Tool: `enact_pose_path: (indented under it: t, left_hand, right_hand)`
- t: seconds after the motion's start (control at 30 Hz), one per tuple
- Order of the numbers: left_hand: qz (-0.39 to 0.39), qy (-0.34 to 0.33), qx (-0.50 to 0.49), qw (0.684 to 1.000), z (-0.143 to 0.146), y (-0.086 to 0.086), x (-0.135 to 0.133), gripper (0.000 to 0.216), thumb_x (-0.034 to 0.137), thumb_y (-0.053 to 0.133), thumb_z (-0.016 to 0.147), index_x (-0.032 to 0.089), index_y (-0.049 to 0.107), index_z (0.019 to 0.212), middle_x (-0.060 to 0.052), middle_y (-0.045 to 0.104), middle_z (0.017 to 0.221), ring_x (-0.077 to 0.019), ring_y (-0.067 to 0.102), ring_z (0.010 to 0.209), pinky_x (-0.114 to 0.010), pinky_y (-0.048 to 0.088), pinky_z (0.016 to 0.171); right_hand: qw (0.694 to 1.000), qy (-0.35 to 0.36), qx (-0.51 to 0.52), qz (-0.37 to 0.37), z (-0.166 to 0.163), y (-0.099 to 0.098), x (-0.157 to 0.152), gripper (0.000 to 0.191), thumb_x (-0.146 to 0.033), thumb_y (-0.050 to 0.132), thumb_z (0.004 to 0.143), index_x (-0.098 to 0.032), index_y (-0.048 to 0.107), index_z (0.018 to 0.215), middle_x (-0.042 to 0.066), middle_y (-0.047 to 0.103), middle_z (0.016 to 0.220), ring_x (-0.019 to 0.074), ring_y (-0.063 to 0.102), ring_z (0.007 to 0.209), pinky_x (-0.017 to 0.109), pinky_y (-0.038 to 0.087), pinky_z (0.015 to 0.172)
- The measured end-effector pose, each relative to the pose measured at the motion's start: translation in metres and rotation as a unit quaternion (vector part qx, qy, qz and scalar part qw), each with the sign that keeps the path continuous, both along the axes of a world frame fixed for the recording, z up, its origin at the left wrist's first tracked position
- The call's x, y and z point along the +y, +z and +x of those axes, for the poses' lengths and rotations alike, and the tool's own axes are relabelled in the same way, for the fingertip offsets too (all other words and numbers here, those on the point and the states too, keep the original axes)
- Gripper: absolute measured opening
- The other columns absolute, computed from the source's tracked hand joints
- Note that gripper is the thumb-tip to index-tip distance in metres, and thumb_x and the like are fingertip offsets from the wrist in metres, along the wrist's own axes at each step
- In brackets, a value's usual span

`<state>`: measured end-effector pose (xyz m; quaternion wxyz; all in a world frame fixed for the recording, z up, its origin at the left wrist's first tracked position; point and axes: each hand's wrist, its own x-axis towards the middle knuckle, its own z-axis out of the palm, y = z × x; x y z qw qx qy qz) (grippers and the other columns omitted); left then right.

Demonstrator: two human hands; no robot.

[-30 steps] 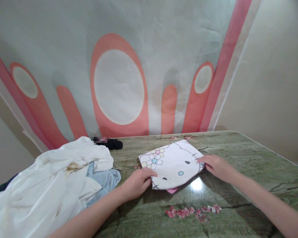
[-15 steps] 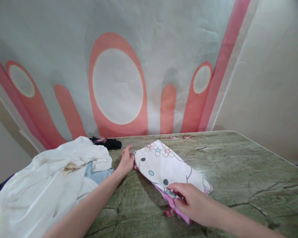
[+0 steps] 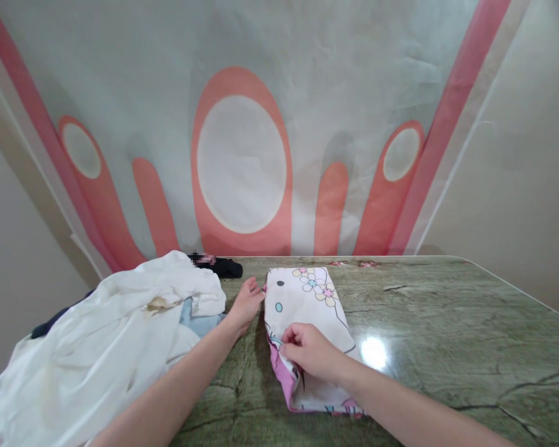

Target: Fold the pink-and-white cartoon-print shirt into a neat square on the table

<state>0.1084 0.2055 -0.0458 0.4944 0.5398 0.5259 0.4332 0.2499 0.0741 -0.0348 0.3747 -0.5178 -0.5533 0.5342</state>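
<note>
A folded white cloth (image 3: 307, 310) lies on the wood-patterned table, printed with flowers, dark dots and black lines. Its pink side shows along the near left edge, where the layers gape a little. My right hand (image 3: 312, 354) is over the near part, thumb and fingers pinching the left edge of the fabric. At the upper left edge, my left hand (image 3: 248, 304) rests on the table with its fingers stretched, the tips touching or very close to the cloth.
A heap of white clothing (image 3: 135, 329) fills the left of the table, with a light blue piece (image 3: 200, 323) beneath it. Some black cloth (image 3: 226, 267) lies behind. The table (image 3: 447, 329) meets a patterned backdrop (image 3: 242, 161) at its far edge.
The folded cloth has turned so its sides run straighter away from me. My right hand has shifted left with its edge. The view has swung slightly left.
</note>
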Motion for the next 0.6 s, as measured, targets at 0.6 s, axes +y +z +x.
enact_pose_path:
  t: [0.6]
  left_hand:
    - [0.057, -0.274, 0.407, 0.87, -0.018, 0.064, -0.102, 0.09, 0.038, 0.067, 0.061, 0.018, 0.024, 0.137, -0.012, 0.049, 0.125, -0.0304, 0.048, 0.112, -0.036, 0.038, 0.092]
  right_hand:
    - [0.902, -0.057, -0.397, 0.16, 0.09, 0.001, 0.169, 0.049, -0.03, 0.072, 0.061, -0.019, 0.06, 0.108, 0.009, 0.061, 0.113, 0.0237, 0.055, 0.103, 0.031, 0.042, 0.085]
